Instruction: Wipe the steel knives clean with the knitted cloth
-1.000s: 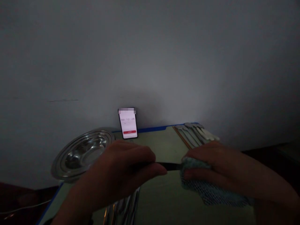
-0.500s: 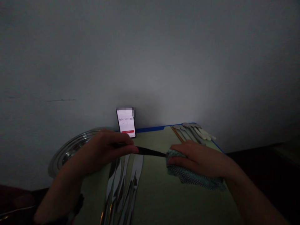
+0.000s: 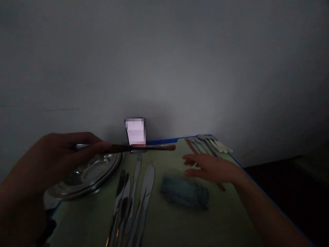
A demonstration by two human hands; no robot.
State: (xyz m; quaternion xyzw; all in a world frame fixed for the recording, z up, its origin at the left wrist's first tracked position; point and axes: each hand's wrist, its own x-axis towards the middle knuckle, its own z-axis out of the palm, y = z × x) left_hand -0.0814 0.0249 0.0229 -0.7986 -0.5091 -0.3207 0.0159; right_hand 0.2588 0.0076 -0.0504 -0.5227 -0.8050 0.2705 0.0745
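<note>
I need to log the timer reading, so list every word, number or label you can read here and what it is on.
None can be read.
Phone propped against the wall: lit screen, but it is blurred out, so no digits or words come through.
Knife in the left hand: no marking visible.
Cloth, metal bowl and cutlery on the table: no lettering visible in the dim light.
</note>
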